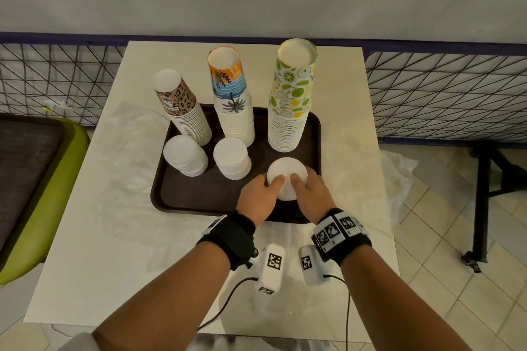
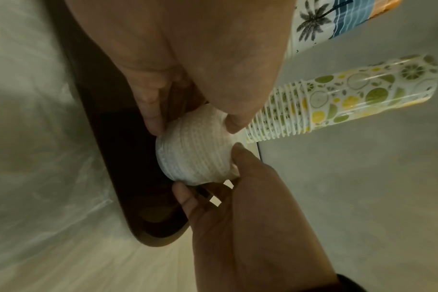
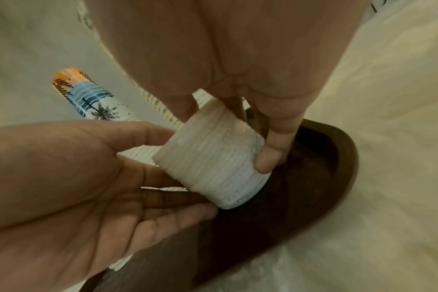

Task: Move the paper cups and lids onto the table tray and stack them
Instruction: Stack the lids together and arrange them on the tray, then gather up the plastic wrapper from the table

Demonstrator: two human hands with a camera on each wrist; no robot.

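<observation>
A dark brown tray lies on the white table. At its back stand three tall cup stacks: leopard print, palm beach print and lime print. Two white lid stacks sit in front of them. Both hands hold a third white lid stack at the tray's front right, below the lime cups. My left hand grips its left side, my right hand its right side, thumbs on top. Whether its base touches the tray is unclear.
Crumpled clear plastic wrap lies on the table left of the tray, and more hangs off the right edge. A green-edged seat stands at the left. Wire fencing runs behind, with a black stand leg at the right.
</observation>
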